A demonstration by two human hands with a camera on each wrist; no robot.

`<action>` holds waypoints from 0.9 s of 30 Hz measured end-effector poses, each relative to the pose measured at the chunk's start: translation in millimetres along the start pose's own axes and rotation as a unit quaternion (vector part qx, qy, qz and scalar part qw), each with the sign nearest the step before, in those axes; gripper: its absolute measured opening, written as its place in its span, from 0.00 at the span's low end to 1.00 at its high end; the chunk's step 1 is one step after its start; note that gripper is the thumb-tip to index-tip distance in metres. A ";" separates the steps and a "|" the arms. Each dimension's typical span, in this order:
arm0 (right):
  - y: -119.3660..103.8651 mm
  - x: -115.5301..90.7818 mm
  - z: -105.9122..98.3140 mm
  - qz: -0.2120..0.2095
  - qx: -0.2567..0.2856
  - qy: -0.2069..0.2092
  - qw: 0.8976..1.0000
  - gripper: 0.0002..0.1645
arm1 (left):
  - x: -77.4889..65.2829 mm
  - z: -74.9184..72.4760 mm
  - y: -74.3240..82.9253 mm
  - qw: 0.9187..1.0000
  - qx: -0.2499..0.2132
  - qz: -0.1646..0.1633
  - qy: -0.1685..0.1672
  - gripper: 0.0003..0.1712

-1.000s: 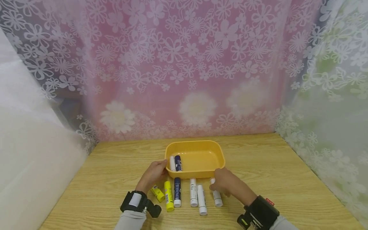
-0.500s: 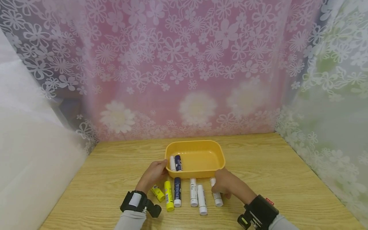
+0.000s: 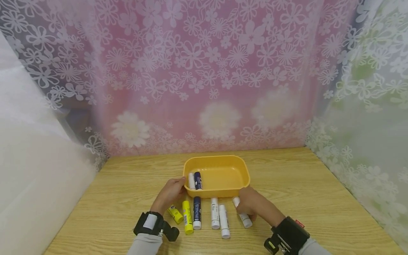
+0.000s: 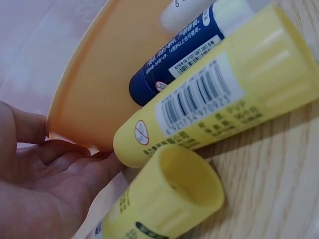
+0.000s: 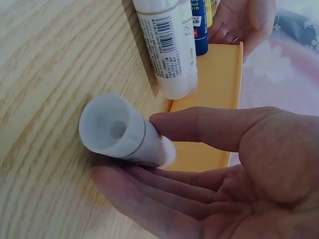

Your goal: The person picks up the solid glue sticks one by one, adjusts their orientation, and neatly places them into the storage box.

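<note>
A yellow plastic tray (image 3: 220, 193) stands on the table, with a white glue stick (image 3: 191, 181) and a navy one (image 3: 198, 180) inside at its left end. My left hand (image 3: 171, 193) grips the tray's left front corner, thumb at the rim and fingers curled beneath in the left wrist view. At the tray's right front corner, my right hand (image 3: 251, 202) pinches a white glue stick (image 5: 142, 144) between thumb and fingers; it lies slanted, its hollow base facing the right wrist camera. Part of this stick is hidden behind the fingers in the head view.
In front of the tray lie two yellow glue sticks (image 3: 187, 217), a navy glue stick (image 3: 197, 213) and two white glue sticks (image 3: 224, 222). Flowered curtains (image 3: 207, 71) hang behind the wooden table (image 3: 134, 177) and along its right side; a white sheet (image 3: 38, 159) borders the left.
The white glue stick at my right hand has swung its near end to the right and now lies more slanted. My left hand and the tray stay in place.
</note>
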State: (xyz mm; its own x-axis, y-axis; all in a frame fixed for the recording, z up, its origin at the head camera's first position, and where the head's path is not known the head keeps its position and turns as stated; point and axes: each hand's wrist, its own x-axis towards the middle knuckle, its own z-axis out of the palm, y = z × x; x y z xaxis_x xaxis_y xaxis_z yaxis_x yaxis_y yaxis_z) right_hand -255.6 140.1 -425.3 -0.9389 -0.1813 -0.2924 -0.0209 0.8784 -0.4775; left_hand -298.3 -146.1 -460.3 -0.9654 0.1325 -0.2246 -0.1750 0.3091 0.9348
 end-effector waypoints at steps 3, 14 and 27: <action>-0.3 -0.4 -0.6 0.003 0.006 -0.003 1.000 0.09 | 1.4 -0.1 -1.0 1.000 -0.001 -0.002 0.001 0.33; 0.2 0.1 -0.2 0.008 0.025 -0.008 1.000 0.09 | 2.1 -1.3 -2.3 1.000 -0.006 -0.003 0.000 0.33; 2.3 1.8 0.7 0.003 0.019 -0.003 1.000 0.11 | 0.6 -2.4 -1.9 1.000 0.001 0.004 0.000 0.33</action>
State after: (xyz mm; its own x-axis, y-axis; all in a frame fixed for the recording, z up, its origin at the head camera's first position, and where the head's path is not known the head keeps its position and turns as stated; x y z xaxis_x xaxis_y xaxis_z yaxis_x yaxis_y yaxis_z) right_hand -257.1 141.5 -427.5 -0.9370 -0.1784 -0.3002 -0.0020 0.8623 -0.5064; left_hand -299.0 -148.9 -461.5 -0.9668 0.1361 -0.2165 -0.1659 0.3102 0.9361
